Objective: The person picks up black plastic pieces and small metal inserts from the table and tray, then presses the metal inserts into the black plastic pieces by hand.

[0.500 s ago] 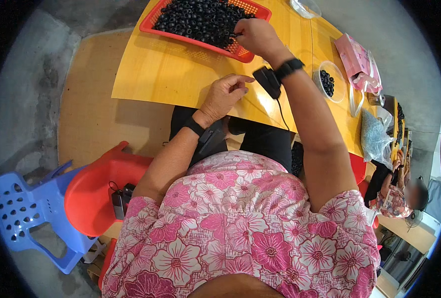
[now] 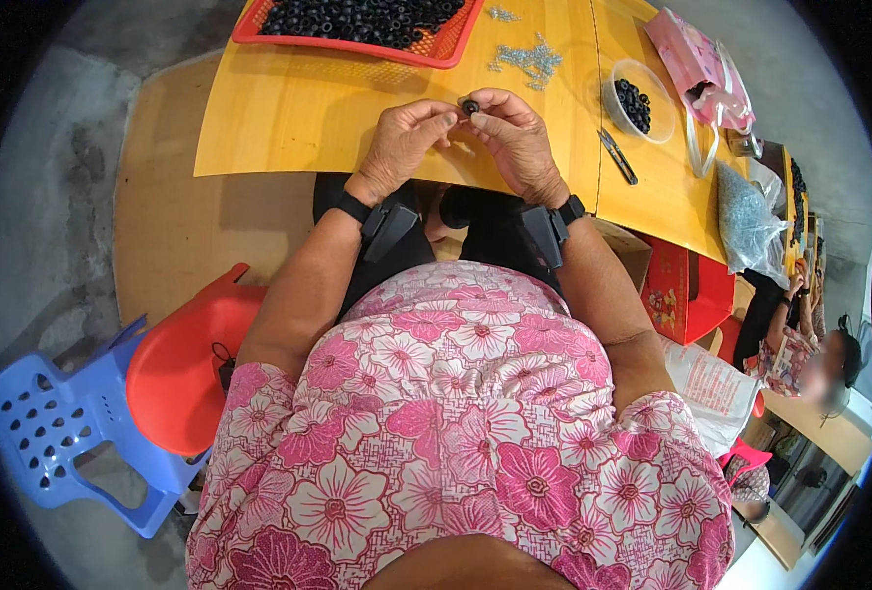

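Note:
Over the table's front edge, both my hands come together at chest level. Between thumb and forefinger of my right hand (image 2: 518,143) sits a small, round black ring-like piece (image 2: 469,106). My left hand (image 2: 400,146) is closed in a pinch right beside it, its fingertips close to the piece; whatever they grip is too small to make out. Beyond the hands, a red plastic basket (image 2: 357,51) holds a heap of similar black pieces (image 2: 352,18). Small clear pieces (image 2: 529,61) lie scattered on the yellow table (image 2: 289,118) to the right of the basket.
On the right are a clear tub (image 2: 660,120) with black pieces, thread snips (image 2: 617,157), a pink bag (image 2: 692,59) and a plastic bag of clear bits (image 2: 751,221). A red chair (image 2: 175,383) and blue stool (image 2: 62,423) stand left. Another person (image 2: 800,359) sits far right.
My right hand has drawn back from the basket toward me and now holds a black piece. My left hand's extended forefinger has curled into a pinch next to it. The whole view has shifted slightly.

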Tool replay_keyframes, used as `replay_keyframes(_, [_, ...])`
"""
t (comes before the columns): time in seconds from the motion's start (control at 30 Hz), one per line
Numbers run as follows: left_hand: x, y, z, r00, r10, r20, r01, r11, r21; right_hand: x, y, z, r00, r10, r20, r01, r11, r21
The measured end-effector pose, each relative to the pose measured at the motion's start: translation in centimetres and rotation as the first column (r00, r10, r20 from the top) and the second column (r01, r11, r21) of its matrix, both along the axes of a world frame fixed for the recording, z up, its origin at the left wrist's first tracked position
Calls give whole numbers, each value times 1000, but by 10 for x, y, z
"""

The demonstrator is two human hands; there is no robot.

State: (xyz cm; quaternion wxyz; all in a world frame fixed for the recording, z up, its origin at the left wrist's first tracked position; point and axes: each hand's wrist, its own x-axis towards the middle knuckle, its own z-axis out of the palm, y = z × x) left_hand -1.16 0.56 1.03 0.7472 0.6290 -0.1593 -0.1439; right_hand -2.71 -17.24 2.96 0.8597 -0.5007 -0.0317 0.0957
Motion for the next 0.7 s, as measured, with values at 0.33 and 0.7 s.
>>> replay_keyframes(0.33, [-3, 1, 3, 1000, 12, -24, -10, 997, 74, -3, 9, 6, 981, -70, 181, 134, 919, -372])
replay_keyframes(0.7, [1, 0, -4, 998, 57, -1, -57, 997, 54, 1, 17, 22, 856, 54, 515, 349, 673, -651])
